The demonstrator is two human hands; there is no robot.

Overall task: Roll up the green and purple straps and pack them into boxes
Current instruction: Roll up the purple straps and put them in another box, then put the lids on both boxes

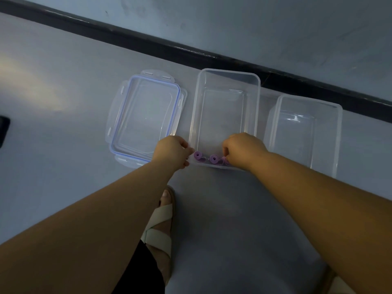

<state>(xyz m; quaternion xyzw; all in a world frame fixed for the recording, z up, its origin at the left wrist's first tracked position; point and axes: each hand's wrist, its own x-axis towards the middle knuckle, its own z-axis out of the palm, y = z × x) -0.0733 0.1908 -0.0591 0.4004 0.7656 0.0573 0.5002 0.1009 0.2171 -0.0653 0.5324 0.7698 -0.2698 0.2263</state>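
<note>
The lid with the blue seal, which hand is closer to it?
Left. The left hand is by the lid, at its near right corner; the right hand is farther, inside the middle box at the purple rolls.

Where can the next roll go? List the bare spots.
Bare: the middle box from far wall to purple rolls, and all the right box. Crowded: the middle box's near wall, where left hand and right hand work.

Dim, bluish light; a pale glare patch sits on the smooth grey floor at left; edges bow.
</note>
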